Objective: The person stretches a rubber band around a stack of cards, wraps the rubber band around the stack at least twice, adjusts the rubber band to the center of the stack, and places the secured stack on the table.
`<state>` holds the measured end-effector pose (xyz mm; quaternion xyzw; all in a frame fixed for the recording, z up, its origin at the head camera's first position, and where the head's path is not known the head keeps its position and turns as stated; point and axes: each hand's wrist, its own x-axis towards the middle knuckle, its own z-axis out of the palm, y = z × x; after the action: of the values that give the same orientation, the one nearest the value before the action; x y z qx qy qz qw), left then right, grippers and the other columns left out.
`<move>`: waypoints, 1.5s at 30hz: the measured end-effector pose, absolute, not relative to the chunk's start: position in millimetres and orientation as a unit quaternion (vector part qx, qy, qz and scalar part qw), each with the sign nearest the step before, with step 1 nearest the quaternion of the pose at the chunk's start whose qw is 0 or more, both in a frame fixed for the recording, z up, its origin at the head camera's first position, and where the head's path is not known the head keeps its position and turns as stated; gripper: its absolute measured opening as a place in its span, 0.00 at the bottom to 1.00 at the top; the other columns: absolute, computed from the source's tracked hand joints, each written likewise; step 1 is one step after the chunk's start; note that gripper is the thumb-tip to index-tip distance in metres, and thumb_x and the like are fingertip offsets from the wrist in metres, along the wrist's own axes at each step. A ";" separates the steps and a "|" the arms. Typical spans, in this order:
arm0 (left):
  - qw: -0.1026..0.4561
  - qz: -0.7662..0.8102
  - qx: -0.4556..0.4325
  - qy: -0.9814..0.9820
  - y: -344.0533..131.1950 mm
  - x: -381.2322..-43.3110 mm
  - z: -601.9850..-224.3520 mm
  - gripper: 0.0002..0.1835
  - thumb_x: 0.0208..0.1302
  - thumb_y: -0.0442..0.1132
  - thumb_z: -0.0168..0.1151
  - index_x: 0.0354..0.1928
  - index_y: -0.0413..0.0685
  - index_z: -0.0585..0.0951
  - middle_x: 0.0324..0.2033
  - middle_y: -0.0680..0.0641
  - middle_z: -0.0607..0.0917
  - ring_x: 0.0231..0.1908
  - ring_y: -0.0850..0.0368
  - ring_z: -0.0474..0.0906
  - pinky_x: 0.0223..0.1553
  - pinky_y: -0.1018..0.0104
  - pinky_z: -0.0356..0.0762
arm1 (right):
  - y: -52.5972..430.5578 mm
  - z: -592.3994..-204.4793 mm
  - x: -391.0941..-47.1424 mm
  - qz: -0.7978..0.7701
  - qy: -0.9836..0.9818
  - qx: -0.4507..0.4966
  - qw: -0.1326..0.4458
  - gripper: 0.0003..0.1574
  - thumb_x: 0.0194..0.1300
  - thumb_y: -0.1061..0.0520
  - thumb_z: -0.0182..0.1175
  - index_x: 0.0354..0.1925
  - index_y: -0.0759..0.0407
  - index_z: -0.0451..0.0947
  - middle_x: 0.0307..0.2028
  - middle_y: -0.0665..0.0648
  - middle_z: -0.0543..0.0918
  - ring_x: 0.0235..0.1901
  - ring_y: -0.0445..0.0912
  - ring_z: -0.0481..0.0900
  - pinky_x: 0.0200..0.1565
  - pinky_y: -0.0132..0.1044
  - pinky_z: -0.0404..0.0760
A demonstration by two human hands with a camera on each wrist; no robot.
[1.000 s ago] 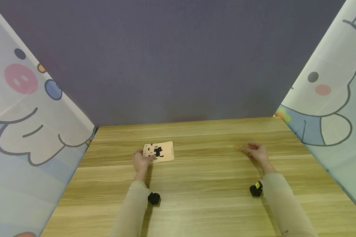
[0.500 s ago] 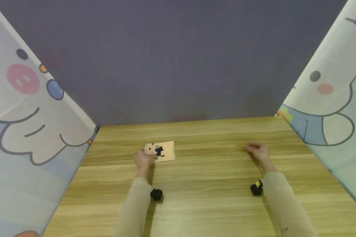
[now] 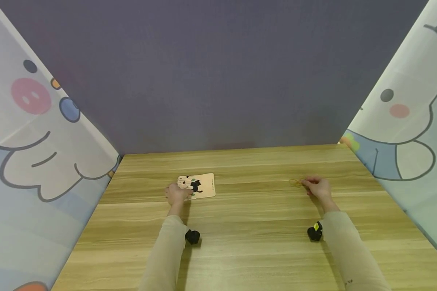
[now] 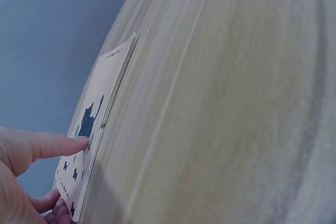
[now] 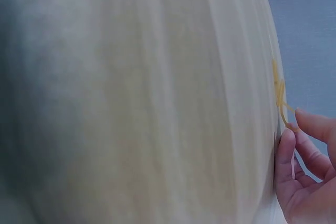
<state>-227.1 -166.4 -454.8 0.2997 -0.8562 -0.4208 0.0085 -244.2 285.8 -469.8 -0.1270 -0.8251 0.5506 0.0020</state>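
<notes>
In the head view, my left hand [image 3: 176,195] grips the near left end of a small stack of cream booklets [image 3: 205,186] printed with a black cat. The left wrist view shows the thumb [image 4: 63,146] pressed on the top cover, with the other fingers curled at the end. Layered edges of the booklets [image 4: 113,69] are slightly offset. Over on the right, my right hand [image 3: 318,189] pinches yellow rubber bands [image 3: 294,183] between thumb and fingertips. Their loops [image 5: 278,90] stick out past the fingertips, close over the table.
Both hands work over a wood-grain table [image 3: 240,226]. A grey-purple panel [image 3: 218,81] rises behind its far edge. Cartoon-printed curtains [image 3: 32,133] hang on both sides. A black wrist camera [image 3: 193,237] sits on each sleeve.
The right fingertips have shifted slightly right, and more of the rubber bands' loops shows. The left hand keeps its hold on the booklets, and the whole head view has moved a little.
</notes>
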 end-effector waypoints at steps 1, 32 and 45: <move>0.008 -0.420 0.299 -0.857 -166.3 -227.1 -454.5 0.30 0.43 0.38 0.71 0.47 0.29 0.70 0.52 0.27 0.61 0.53 0.34 0.56 0.52 0.41 0.62 | 285.7 -469.9 -244.1 0.549 -0.826 -0.129 0.001 0.24 0.60 0.59 0.56 0.47 0.78 0.68 0.22 0.46 0.74 0.15 0.37 0.73 0.20 0.28 0.78; 0.010 -0.426 0.262 -0.866 -170.0 -227.7 -448.7 0.28 0.41 0.32 0.70 0.47 0.28 0.72 0.44 0.29 0.70 0.47 0.33 0.63 0.47 0.41 0.66 | 279.7 -458.6 -233.8 0.606 -0.782 -0.144 -0.003 0.21 0.63 0.60 0.52 0.47 0.78 0.67 0.21 0.48 0.78 0.19 0.37 0.75 0.22 0.29 0.79; 0.006 -0.429 0.261 -0.865 -171.6 -228.7 -451.9 0.36 0.42 0.32 0.69 0.55 0.28 0.66 0.52 0.25 0.62 0.52 0.31 0.56 0.52 0.42 0.62 | 269.9 -456.0 -224.7 0.665 -0.736 -0.119 0.033 0.13 0.58 0.52 0.59 0.37 0.60 0.76 0.28 0.46 0.80 0.26 0.38 0.79 0.28 0.30 0.81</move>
<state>-228.7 -171.6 -451.9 0.2610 -0.8647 -0.4292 0.0062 -224.7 269.9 -456.0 -0.1187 -0.7363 0.6654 0.0332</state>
